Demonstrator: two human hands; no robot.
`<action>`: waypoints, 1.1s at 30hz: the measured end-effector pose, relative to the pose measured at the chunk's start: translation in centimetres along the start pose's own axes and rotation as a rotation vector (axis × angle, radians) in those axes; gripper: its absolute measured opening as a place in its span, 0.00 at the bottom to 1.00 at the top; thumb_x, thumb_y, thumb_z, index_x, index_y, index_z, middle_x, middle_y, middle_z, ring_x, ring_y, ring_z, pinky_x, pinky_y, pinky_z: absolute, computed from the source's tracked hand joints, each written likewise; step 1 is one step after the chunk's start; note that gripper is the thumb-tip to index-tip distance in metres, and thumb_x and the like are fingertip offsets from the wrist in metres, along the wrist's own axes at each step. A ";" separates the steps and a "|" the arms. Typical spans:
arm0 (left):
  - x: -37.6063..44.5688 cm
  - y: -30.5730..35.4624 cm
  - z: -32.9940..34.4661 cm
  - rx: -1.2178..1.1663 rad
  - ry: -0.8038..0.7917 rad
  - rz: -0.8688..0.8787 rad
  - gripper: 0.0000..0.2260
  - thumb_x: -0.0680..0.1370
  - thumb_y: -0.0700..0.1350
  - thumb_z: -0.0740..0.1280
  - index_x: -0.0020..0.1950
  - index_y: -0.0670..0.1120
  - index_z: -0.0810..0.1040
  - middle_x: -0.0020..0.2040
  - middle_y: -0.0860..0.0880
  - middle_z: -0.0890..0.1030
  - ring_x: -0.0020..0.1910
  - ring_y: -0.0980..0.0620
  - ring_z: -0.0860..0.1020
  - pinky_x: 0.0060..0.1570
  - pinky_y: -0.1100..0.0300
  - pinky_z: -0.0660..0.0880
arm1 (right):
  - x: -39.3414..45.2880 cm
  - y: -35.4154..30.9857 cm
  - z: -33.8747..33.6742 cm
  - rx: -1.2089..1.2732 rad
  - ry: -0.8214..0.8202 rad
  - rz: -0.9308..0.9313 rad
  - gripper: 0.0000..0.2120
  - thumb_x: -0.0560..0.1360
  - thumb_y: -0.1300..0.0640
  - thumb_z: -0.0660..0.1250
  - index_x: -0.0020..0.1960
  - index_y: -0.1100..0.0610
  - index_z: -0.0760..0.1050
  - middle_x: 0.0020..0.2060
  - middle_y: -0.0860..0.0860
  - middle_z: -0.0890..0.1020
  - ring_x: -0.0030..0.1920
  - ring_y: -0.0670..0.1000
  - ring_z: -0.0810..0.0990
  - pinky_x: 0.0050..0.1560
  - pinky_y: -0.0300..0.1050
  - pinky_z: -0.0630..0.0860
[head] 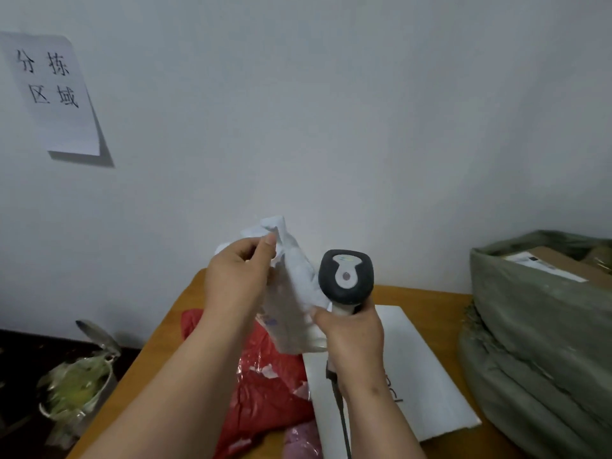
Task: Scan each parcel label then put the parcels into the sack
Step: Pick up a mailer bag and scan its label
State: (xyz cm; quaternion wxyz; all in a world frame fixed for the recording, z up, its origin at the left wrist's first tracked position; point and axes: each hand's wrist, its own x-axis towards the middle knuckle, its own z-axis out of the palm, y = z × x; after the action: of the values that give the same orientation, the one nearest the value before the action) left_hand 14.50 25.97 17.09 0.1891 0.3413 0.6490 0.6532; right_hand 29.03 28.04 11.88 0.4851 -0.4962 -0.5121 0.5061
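Note:
My left hand (236,276) pinches the top of a soft white parcel bag (291,293), held up above the table. My right hand (351,336) grips the handle of a black and white barcode scanner (346,276), and its thumb also presses the bag's lower edge. The scanner head sits right beside the bag. A red plastic parcel (265,389) lies on the table under my arms, with a pink parcel (303,438) at the near edge. A flat white box (420,369) lies to the right. The grey-green sack (536,326) stands at far right, a cardboard parcel (559,263) inside it.
The wooden table (172,326) stands against a white wall. A paper sign (54,94) with black characters hangs on the wall at upper left. On the dark floor at left stands a metal bin (79,385) with greenish contents. The scanner's cable (342,422) runs down toward me.

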 end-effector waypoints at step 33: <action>-10.1 -4.2 -13.8 -0.397 -0.003 -0.294 0.14 0.71 0.38 0.76 0.54 0.46 0.79 0.42 0.49 0.87 0.34 0.52 0.85 0.24 0.63 0.75 | -11.7 -6.4 -0.6 0.261 -0.186 0.062 0.09 0.66 0.59 0.79 0.45 0.56 0.84 0.28 0.46 0.83 0.28 0.42 0.81 0.33 0.42 0.75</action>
State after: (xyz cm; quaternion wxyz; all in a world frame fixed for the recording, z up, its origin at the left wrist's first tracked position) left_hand 11.21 9.45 11.96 0.3464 0.2004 0.5502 0.7328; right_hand 29.99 16.45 18.34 0.4802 -0.3956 -0.4690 0.6269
